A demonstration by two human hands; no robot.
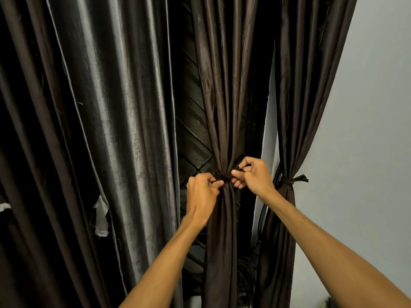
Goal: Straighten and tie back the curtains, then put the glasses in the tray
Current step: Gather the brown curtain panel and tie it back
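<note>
A dark brown curtain panel (pixel 222 96) hangs in the middle, gathered at its waist by a dark tie-back strip (pixel 225 175). My left hand (pixel 203 194) pinches the strip's left end. My right hand (pixel 252 174) pinches the right end, just beside the knot. A second brown panel (pixel 307 85) on the right is gathered by its own knotted tie-back (pixel 293 180). No glasses or tray are in view.
A wide, shiny grey-backed curtain (pixel 124 112) hangs loose on the left, with a frayed tab (pixel 101 215) sticking out. A dark window grille (pixel 191 134) shows behind the gap. A pale wall (pixel 373 130) fills the right side. Cables (pixel 244 274) lie low behind the middle panel.
</note>
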